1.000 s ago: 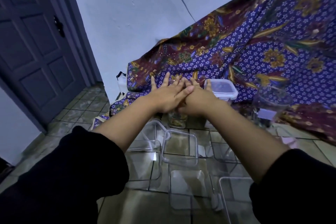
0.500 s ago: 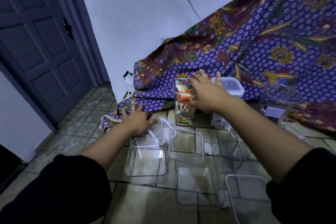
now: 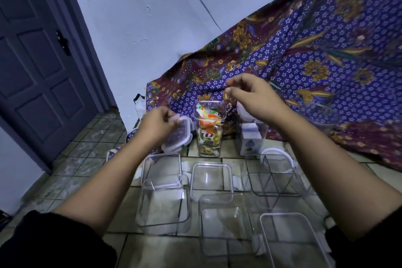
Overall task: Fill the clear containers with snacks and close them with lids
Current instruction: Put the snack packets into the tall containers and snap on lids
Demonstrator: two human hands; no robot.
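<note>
A tall clear container [image 3: 209, 137] filled with colourful wrapped snacks stands open on the tiled floor by the cloth. My left hand [image 3: 155, 125] holds a clear clip-on lid [image 3: 180, 135], tilted, just left of that container's rim. My right hand [image 3: 254, 98] hovers above and to the right of the container's mouth, fingers loosely curled with nothing visible in them. Several empty clear containers lie in front, among them one at the left [image 3: 163, 204], one in the middle [image 3: 211, 177] and one at the right [image 3: 273, 177].
A purple and maroon batik cloth [image 3: 326, 61] drapes over something at the back right. Another clear box [image 3: 252, 139] and a clear jar [image 3: 319, 115] stand against it. A dark door [image 3: 32, 72] is at the left, a white wall behind.
My left hand has picked up the lid from the floor and raised it beside the tall container. My right hand has lifted off the container's top and curled its fingers.
</note>
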